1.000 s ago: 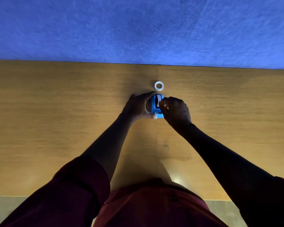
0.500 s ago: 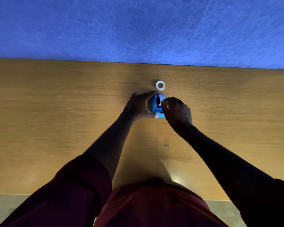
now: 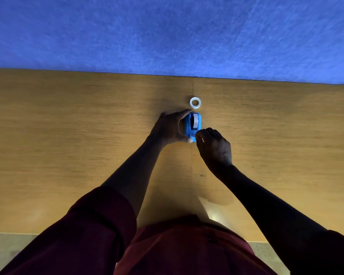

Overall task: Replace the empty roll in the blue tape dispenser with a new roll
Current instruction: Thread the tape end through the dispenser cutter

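The blue tape dispenser stands on the wooden table with a white tape roll seated in it. My left hand grips the dispenser from its left side, with the forefinger at the far end and the thumb at the near end. My right hand hovers at the dispenser's near cutter end with curled fingers. Its thumb and forefinger pinch a pale sliver that looks like the loose tape end. A small white ring, the bare core, lies flat just beyond the dispenser.
A blue felt partition rises along the table's far edge. A seam runs down the middle of the tabletop past the dispenser. My dark red sleeves and shirt fill the bottom of the view.
My right hand has drawn back from over the roll to the dispenser's near end, uncovering the white roll. My left hand still holds the dispenser in place.
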Demonstrator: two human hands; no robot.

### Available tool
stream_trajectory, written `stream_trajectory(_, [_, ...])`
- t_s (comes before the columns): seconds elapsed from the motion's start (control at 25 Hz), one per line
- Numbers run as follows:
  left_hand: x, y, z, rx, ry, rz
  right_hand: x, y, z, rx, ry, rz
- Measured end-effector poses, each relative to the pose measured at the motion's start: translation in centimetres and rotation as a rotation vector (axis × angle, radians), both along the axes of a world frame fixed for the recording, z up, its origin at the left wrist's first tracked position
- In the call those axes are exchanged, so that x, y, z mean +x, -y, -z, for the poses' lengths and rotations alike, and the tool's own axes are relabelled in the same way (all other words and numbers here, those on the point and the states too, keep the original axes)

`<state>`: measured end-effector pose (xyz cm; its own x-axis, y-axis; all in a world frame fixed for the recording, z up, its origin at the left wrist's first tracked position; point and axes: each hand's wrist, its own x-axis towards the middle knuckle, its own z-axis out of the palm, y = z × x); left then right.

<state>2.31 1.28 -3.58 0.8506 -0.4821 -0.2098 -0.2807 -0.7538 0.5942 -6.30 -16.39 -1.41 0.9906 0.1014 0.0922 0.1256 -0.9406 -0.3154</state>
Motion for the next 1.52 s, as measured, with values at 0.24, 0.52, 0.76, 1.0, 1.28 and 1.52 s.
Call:
stream_trajectory(0.24, [0.0,0.0,-0.1,-0.017,-0.010,-0.013,-0.3,-0.1,0.5,-0.004,0.008,0.007])
stream_trajectory(0.52, [0.2,0.0,0.3,0.016,-0.031,-0.009,-0.6,-0.3,1.1,-0.003,0.008,-0.008])
stream_trajectory(0.76, [0.2,-0.1,0.4,0.000,-0.015,-0.017,-0.7,-0.5,1.7,-0.015,0.034,-0.033])
stream_trajectory(1.0, [0.1,0.0,0.4,-0.002,-0.008,-0.016,-1.0,-0.3,2.0,-0.019,0.052,-0.051])
stream_trajectory(1.28, [0.2,0.0,0.3,0.015,-0.009,-0.006,-1.8,-0.3,2.1,-0.007,-0.015,-0.044])
stream_trajectory(1.52, [0.0,0.1,0.1,0.032,0.009,0.025,-1.1,-0.9,1.0,0.072,-0.122,0.039])
